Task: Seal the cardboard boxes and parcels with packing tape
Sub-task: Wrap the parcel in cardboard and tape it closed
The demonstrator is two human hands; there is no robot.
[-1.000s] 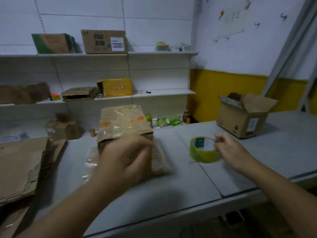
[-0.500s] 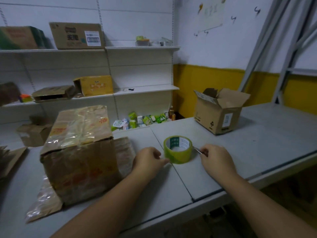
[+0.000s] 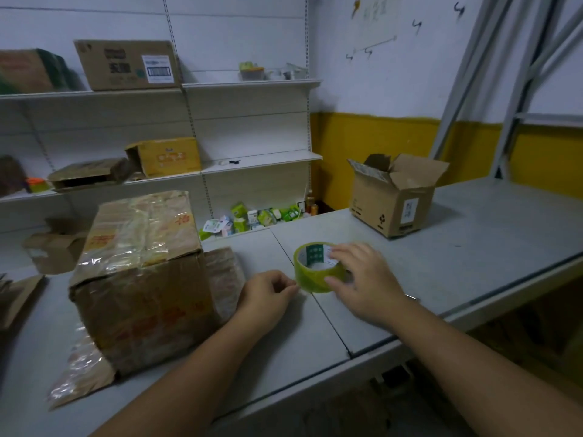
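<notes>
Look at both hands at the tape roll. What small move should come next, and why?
Probably draw the left hand toward the box, peeling out a strip. The right hand grips the roll, the left seems to pinch its loose end at the near-left edge, and the box stands just left of it.

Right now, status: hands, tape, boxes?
Right hand grips tape roll on table; left hand pinches at its edge. Big box beside, taped over. Small box behind, flaps open. Nothing blocking the hands.
</notes>
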